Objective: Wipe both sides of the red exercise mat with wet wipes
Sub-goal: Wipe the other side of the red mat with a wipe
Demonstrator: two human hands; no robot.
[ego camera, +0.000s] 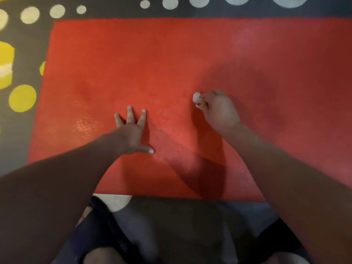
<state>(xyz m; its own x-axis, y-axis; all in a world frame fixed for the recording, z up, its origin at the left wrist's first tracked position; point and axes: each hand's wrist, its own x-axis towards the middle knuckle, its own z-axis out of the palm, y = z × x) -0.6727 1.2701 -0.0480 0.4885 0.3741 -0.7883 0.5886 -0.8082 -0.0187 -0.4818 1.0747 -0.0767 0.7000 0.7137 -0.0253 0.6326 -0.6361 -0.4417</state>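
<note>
Bare knees [102,257] and dark clothing [95,229] fill the bottom edge, closest to the lens, and two bare forearms reach forward from either side over them

Beneath everything lies a dark grey pile rug [114,13] patterned with circles: a row of pale round spots [30,15] runs along its far edge, and a solid yellow circle [22,98] sits at the left, just beside the mat's left border. One more pale spot shows at the mat's near edge, partly covered by it

Spread flat on this rug, the red rectangular exercise mat [171,54] takes up most of the view, with its near edge just ahead of the knees and its right part running out of frame. A small glistening patch [85,122] shows on its surface to the left of the left hand

That left hand [133,134] rests palm down on the mat, its fingers straight and spread wide, with the thumb stretched out to the right

Farther right and slightly farther away, well apart from the other hand, the right hand [219,111] hangs with its fingers curled, pinching a small crumpled white wet wipe [196,97] between thumb and fingertips. This wad pokes out at the left of the hand, low over the middle of the mat; whether it touches the red surface cannot be told
</note>
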